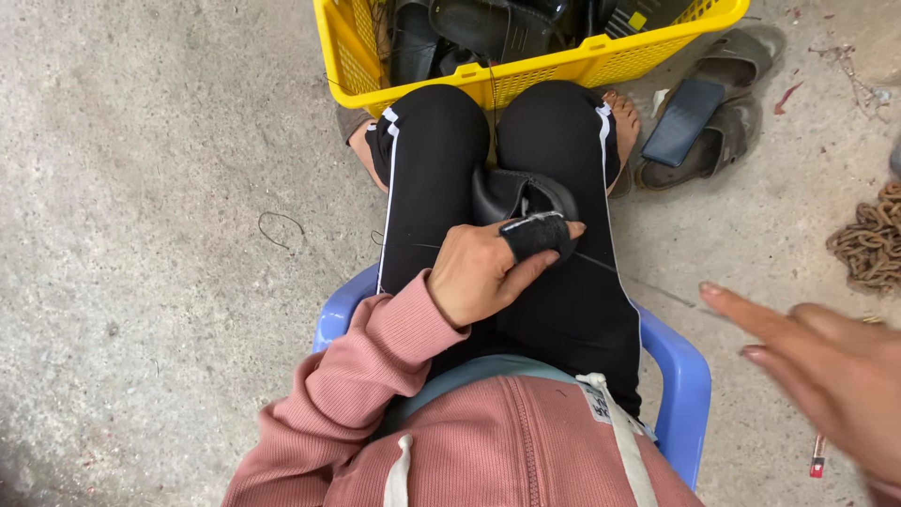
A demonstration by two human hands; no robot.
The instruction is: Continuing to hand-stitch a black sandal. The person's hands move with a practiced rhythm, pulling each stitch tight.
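On the concrete floor (141,235), upper frame, stands a yellow basket (526,66). Left hand (488,272) presses a black shoe (521,197) at centre; right hand (826,366), lower right, is spread, holding nothing.

Single head cam, looking steeply down over your own lap, close range, your knees mid-frame, yellow basket (526,70) at top edge, concrete floor (160,235) filling the left.
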